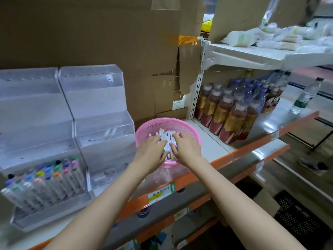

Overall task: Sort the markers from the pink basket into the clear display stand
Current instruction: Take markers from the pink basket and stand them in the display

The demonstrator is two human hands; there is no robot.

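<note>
A round pink basket (144, 130) sits on the shelf and holds several white markers (164, 135). Both my hands reach into it. My left hand (152, 150) lies on the markers with fingers spread forward. My right hand (185, 146) lies beside it, fingers also extended over the pile; neither hand plainly grips a marker. Left of the basket stand two clear stepped display stands: the near one (100, 112) looks almost empty, and the far-left one (30, 123) has several markers with coloured caps (48, 175) in its lowest tier.
Brown cardboard panels (90, 33) back the shelf. Right of the basket stand rows of drink bottles (230, 112) and a lone water bottle (306, 95). An upper shelf (252, 53) carries white packets. The orange shelf edge (221, 160) carries price labels.
</note>
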